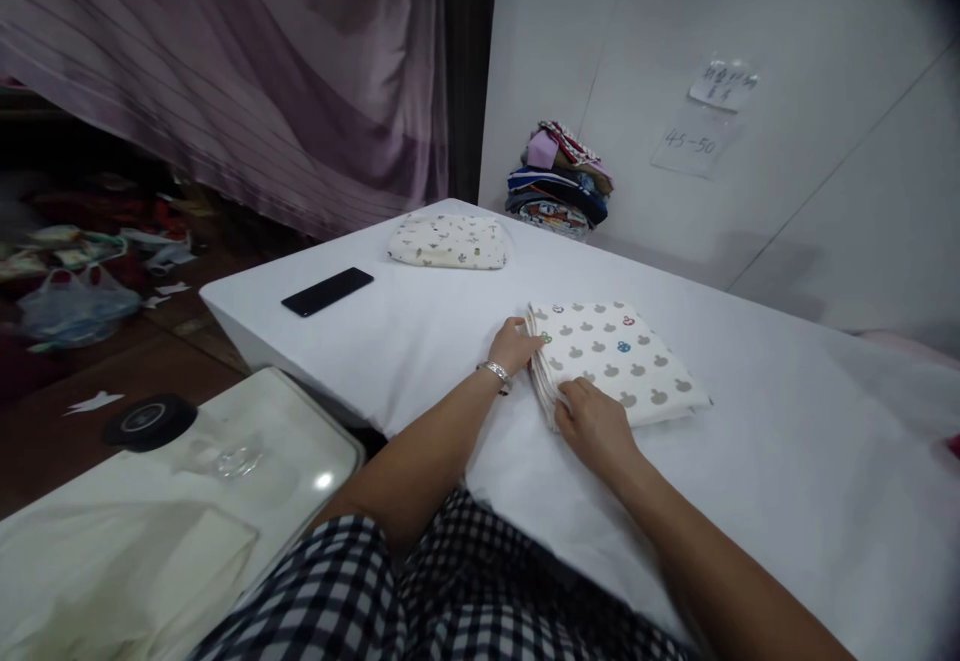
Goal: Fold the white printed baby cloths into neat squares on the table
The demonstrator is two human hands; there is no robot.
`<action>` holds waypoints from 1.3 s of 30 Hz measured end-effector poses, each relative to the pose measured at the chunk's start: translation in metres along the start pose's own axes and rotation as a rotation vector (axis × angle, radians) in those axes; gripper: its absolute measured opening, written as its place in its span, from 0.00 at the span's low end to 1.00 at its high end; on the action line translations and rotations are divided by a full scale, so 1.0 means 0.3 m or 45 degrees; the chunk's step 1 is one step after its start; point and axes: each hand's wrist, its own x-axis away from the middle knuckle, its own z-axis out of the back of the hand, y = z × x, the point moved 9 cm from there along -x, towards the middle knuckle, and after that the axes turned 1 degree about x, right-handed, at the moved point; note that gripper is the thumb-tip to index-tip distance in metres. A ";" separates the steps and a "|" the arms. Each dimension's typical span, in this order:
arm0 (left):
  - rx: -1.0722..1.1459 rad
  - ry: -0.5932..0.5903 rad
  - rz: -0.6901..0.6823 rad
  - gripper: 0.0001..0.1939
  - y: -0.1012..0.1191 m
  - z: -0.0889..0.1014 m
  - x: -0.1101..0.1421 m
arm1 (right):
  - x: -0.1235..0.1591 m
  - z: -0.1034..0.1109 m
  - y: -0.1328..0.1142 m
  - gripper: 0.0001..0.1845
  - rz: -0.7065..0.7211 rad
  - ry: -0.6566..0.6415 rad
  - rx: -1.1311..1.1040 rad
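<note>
A folded white cloth printed with grey, red, blue and green mushroom-like shapes lies on the white-covered bed or table. At its left edge, the fingers of my left hand pinch the stacked layers near the far corner. My right hand grips the same edge at the near corner, fingers curled over it. A bracelet circles my left wrist. Beyond, a second folded cream cloth with small dark prints lies by the far edge. A black phone rests left of it.
Folded clothes are piled against the wall. Lower left stands a white side table bearing a round black object, a small clear item and pale fabric. Plastic bags lie on the floor below a purple curtain.
</note>
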 end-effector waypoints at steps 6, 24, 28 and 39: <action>0.034 -0.010 0.052 0.38 -0.004 -0.004 0.005 | 0.012 0.014 -0.039 0.08 0.118 0.095 0.050; 0.117 0.004 0.088 0.40 -0.025 -0.004 -0.001 | 0.036 -0.002 -0.090 0.06 0.185 0.106 0.179; 0.091 0.026 0.096 0.40 -0.017 0.005 0.011 | 0.044 -0.011 -0.106 0.06 0.204 0.193 0.262; -0.192 0.125 0.012 0.33 0.030 0.030 0.005 | 0.053 -0.037 -0.140 0.10 0.318 0.356 0.296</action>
